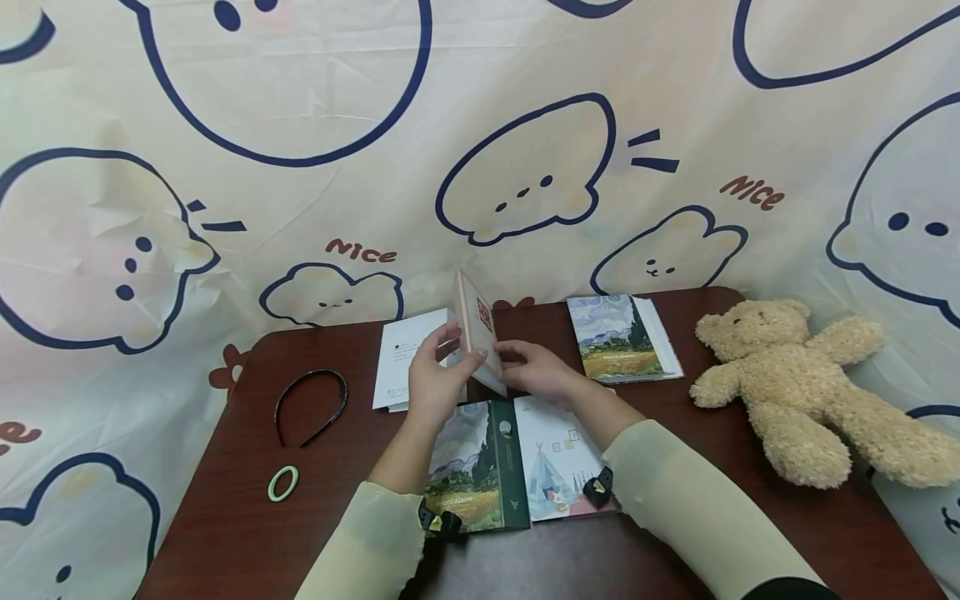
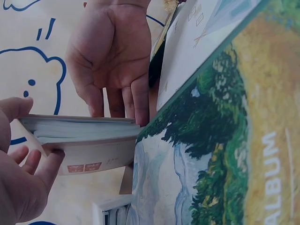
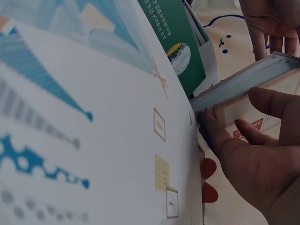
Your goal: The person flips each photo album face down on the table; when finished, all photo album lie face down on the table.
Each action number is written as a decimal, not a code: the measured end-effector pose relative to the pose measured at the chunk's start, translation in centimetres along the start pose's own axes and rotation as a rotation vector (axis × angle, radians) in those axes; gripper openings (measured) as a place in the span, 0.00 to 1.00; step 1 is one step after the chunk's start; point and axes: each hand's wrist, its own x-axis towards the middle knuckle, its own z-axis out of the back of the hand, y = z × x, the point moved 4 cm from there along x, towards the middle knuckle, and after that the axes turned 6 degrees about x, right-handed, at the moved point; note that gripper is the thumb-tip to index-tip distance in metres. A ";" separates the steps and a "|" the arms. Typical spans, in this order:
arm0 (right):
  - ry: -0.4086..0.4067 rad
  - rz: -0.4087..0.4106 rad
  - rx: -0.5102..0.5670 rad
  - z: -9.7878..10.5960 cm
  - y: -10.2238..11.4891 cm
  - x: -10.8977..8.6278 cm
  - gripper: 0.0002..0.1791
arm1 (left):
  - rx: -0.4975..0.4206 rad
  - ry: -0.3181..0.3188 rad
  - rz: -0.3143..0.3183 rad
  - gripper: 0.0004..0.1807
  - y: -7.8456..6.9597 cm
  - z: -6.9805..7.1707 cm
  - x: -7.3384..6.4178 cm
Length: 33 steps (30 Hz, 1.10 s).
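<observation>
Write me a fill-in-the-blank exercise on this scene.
The right hand touches the raised book, which the left hand pinches between thumb and ____.
Beside the black headband, the ring is pale ____.
The tan plush is a teddy ____.
The green-spined cover reads PHOTO ____.

Missing words: fingers; green; bear; ALBUM.

The held book (image 1: 477, 323) is partly hidden by the left hand (image 1: 437, 375) — print on the white booklet (image 1: 397, 371) is too small to be read. The right hand (image 2: 112, 51) is cut off by the left wrist view's top edge.
</observation>
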 end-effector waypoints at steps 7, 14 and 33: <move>0.021 -0.007 0.030 -0.2 0.3 0.0 0.33 | 0.010 0.006 0.012 0.33 0.0 0.0 0.1; 0.026 -0.001 0.042 -0.4 0.4 0.0 0.32 | 0.018 0.023 0.028 0.36 0.0 -0.1 0.4; -0.039 0.052 0.008 0.6 1.4 -0.6 0.31 | 0.021 0.149 0.069 0.42 0.6 -1.3 0.2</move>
